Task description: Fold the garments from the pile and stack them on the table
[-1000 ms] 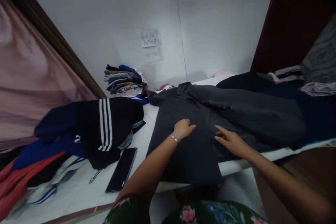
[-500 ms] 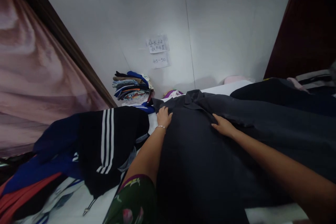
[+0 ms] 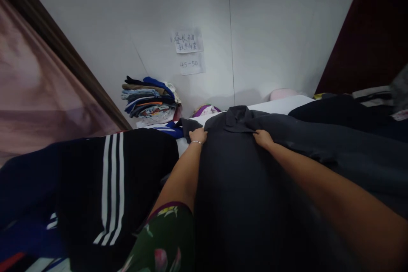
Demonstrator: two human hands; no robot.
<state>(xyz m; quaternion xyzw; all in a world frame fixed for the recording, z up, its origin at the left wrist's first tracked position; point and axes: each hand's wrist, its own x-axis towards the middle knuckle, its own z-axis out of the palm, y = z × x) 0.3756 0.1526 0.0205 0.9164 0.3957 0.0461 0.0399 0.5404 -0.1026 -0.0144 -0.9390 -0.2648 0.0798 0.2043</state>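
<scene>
A dark grey collared garment (image 3: 232, 170), like a shirt or jacket, lies spread in front of me with its collar toward the wall. My left hand (image 3: 198, 135) is closed on its left edge, where a folded piece of the cloth sticks out past the fingers. Opposite, my right hand (image 3: 263, 139) pinches the cloth just right of and below the collar. One long sleeve stretches off to the right under my right forearm. The garment's lower part fades into shadow.
On the left lies a black garment with white stripes (image 3: 113, 187). A folded clothes stack (image 3: 151, 100) stands by the wall, under paper signs (image 3: 188, 51). More dark clothes (image 3: 338, 110) lie at the right. A pink curtain (image 3: 51, 89) hangs at the left.
My right hand has moved up and slightly left, closing on the cloth near the collar. My left hand has closed more on the edge. The collar now sits straighter, and the view has shifted.
</scene>
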